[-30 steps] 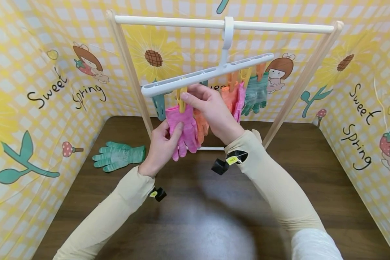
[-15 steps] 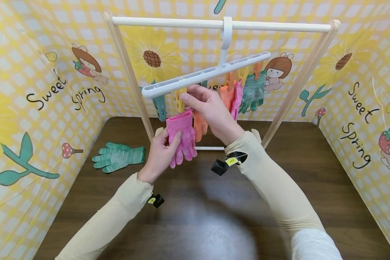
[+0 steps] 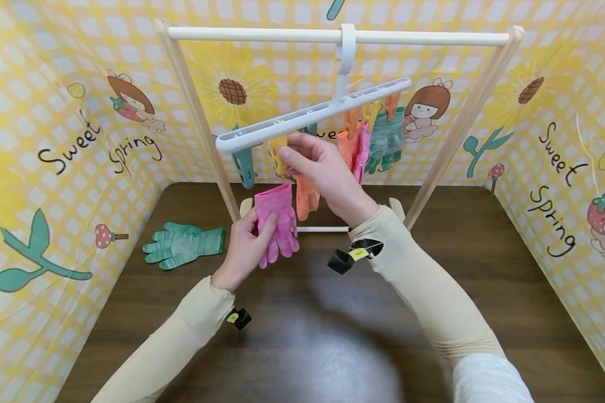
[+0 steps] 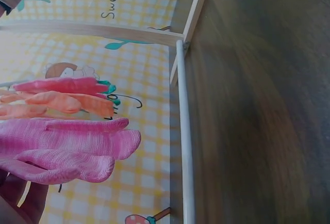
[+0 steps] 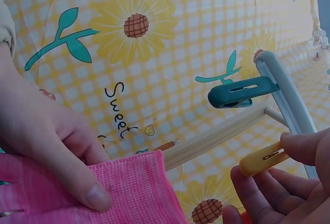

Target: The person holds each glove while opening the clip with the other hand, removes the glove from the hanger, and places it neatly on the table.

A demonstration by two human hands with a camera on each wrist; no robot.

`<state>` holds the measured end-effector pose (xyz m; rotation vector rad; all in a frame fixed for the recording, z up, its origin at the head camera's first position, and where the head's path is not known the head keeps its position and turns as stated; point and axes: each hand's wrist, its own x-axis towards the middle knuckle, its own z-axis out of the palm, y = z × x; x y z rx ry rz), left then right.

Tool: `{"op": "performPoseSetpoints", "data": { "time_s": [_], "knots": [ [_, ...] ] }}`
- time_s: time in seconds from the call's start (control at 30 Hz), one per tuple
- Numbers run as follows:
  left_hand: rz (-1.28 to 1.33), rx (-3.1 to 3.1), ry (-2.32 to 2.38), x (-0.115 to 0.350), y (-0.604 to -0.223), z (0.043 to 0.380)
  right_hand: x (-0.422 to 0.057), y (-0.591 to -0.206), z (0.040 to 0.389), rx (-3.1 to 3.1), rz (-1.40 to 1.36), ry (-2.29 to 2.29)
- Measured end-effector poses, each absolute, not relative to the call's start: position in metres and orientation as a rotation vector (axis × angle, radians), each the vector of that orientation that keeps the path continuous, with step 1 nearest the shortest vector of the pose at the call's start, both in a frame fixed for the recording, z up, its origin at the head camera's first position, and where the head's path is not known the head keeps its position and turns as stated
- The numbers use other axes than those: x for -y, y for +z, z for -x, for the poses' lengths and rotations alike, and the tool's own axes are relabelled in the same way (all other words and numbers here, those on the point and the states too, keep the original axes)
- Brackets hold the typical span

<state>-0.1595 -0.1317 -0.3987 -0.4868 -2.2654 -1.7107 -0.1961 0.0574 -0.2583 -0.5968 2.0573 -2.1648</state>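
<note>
Head view: the left hand (image 3: 244, 243) pinches a pink glove (image 3: 277, 201); just above, the right hand (image 3: 330, 173) pinches a yellow clip (image 3: 277, 151) on the hanger (image 3: 306, 118). A green glove (image 3: 181, 245) lies left.

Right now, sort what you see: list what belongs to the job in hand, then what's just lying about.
In the job:
pink glove, in left hand
yellow clip, pinched by right hand
white hanger
clipped gloves
rack

Lying about or background:
green glove, on the table, though perhaps part of the set
patterned backdrop, seemingly only scenery
</note>
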Motion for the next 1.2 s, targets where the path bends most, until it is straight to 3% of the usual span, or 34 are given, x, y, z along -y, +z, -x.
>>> {"op": "performPoseSetpoints", "data": {
  "time_s": [0.43,0.57,0.8,1.2],
  "knots": [
    [0.400,2.392,-1.672,0.148,-0.411,0.160,-0.066,-0.260,0.188,-2.167,0.683,-2.104],
    [0.416,2.414,-1.611,0.150,-0.402,0.155,-0.070,-0.262,0.187,-2.193,0.756,-2.087],
    [0.487,2.414,-1.539,0.163,-0.418,0.166,-0.077,-0.266,0.183,-2.246,0.835,-2.056],
    [0.645,2.432,-0.959,0.160,-0.424,0.177,-0.110,-0.289,0.167,-2.354,0.832,-1.993]
  ]
}}
